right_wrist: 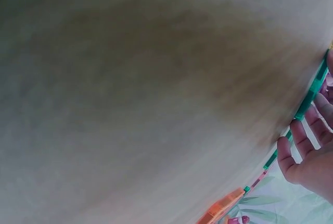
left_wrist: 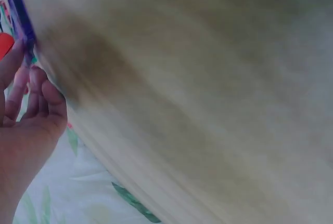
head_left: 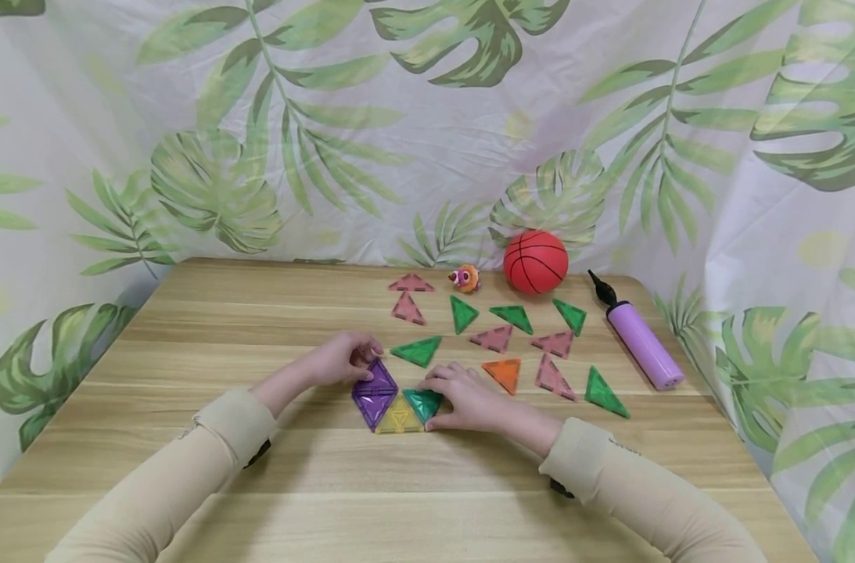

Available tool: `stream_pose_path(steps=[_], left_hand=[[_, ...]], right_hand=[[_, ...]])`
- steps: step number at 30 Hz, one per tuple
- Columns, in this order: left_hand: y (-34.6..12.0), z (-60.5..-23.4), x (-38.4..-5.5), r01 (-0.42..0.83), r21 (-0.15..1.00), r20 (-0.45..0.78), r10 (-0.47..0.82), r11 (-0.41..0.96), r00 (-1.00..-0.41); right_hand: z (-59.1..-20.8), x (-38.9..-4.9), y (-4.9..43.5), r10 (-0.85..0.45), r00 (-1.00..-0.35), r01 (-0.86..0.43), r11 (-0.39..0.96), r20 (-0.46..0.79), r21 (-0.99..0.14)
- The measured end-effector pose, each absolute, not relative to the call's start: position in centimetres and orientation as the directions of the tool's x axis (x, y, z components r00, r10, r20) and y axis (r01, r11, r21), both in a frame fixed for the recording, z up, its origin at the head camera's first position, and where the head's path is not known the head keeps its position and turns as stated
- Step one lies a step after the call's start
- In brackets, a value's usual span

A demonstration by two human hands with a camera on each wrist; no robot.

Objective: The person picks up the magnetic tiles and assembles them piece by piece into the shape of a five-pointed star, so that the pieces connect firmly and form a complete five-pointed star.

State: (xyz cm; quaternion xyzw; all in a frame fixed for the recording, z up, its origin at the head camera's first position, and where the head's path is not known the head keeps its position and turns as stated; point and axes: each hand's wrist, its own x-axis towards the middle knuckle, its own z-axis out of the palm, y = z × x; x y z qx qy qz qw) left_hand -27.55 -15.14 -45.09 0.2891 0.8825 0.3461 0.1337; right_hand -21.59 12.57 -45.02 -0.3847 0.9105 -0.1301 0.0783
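Several translucent triangular magnetic tiles lie edge to edge on the table. An upper purple tile (head_left: 379, 380) adjoins a lower purple tile (head_left: 374, 405), then a yellow tile (head_left: 397, 419) and a teal tile (head_left: 423, 402). My left hand (head_left: 343, 360) holds the upper purple tile at its left side, thumb by the lower left and fingertips near the top corner; in the left wrist view the thumb meets the purple edge (left_wrist: 22, 18). My right hand (head_left: 467, 399) grips the teal tile by its right side, thumb low and index finger across its top corner.
Beyond the hands lie loose green tiles (head_left: 418, 352), pink tiles (head_left: 493, 338) and an orange tile (head_left: 504, 375). At the back are a small colourful toy (head_left: 465, 278) and a red ball (head_left: 536, 263). A purple hand pump (head_left: 644, 344) lies along the right edge of the wooden table (head_left: 314, 500).
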Motion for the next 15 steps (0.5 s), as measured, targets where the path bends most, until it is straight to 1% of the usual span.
stream_pose_path(steps=[3,6,8,12,15], left_hand=[[-15.2,-45.1,-27.1,0.445,0.652,-0.009,0.594,0.613,-0.805],[-15.2,-44.8,-26.1,0.485,0.58,0.013,0.588,0.655,-0.809],[-15.1,-44.4,-25.3,0.517,0.509,0.028,0.588,0.688,-0.809],[-15.1,-44.0,-23.8,0.569,0.386,0.053,0.598,0.726,-0.8],[-15.2,-44.2,-23.2,0.576,0.348,0.057,0.596,0.74,-0.801]], right_hand=[[-45.1,-21.6,12.6,-0.722,-0.691,-0.683,0.669,-0.04,-0.293],[-45.1,-21.7,12.6,-0.73,-0.682,-0.69,0.66,-0.036,-0.297],[-45.0,-21.7,12.8,-0.736,-0.676,-0.691,0.649,-0.033,-0.318],[-44.1,-21.9,13.7,-0.743,-0.669,-0.697,0.623,0.007,-0.356],[-43.3,-22.4,14.9,-0.735,-0.675,-0.702,0.618,0.057,-0.354]])
